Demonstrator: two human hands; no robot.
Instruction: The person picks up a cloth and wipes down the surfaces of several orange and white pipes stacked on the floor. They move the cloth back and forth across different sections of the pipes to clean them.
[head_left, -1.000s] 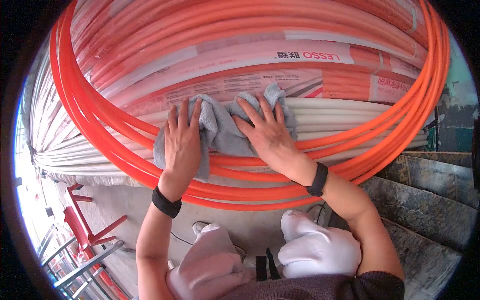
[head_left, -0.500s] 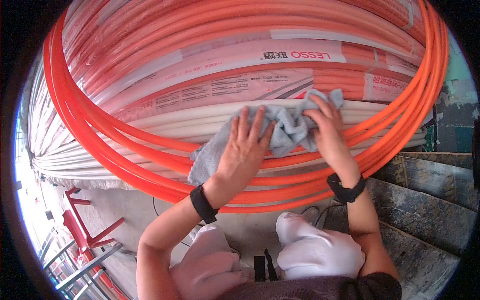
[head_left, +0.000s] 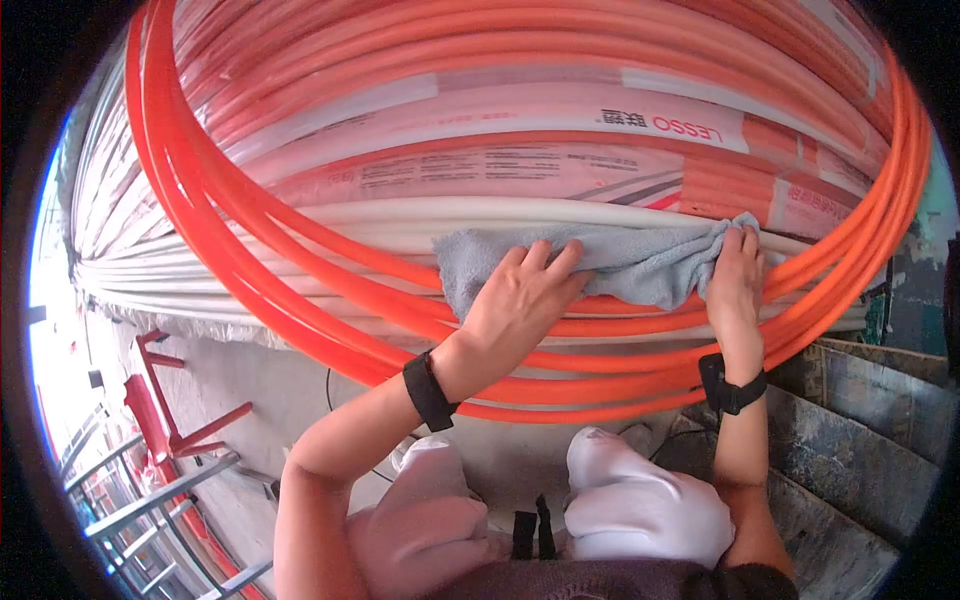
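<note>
A grey-blue cloth (head_left: 640,262) lies stretched sideways over the upper strands of an orange pipe coil (head_left: 330,318). On the cloth's left part rests my left hand (head_left: 522,300), fingers bent and a little apart, with fabric under the fingertips. My right hand (head_left: 738,285) grips the cloth's right end, its fingers pressed together around the bunched fabric. Behind the cloth run white pipes (head_left: 380,212) and pink-wrapped bundles (head_left: 450,165) with printed labels. Both wrists wear black bands.
A red stool (head_left: 155,415) lies on the floor at the left, near grey metal frames (head_left: 160,510). Dark worn boards (head_left: 850,430) are at the right. The person's knees in light trousers show below the coil.
The cloth is now spread out longer and flatter, and has shifted right. Both hands have moved right, my right hand farther and lower. The coil and background have shifted in view.
</note>
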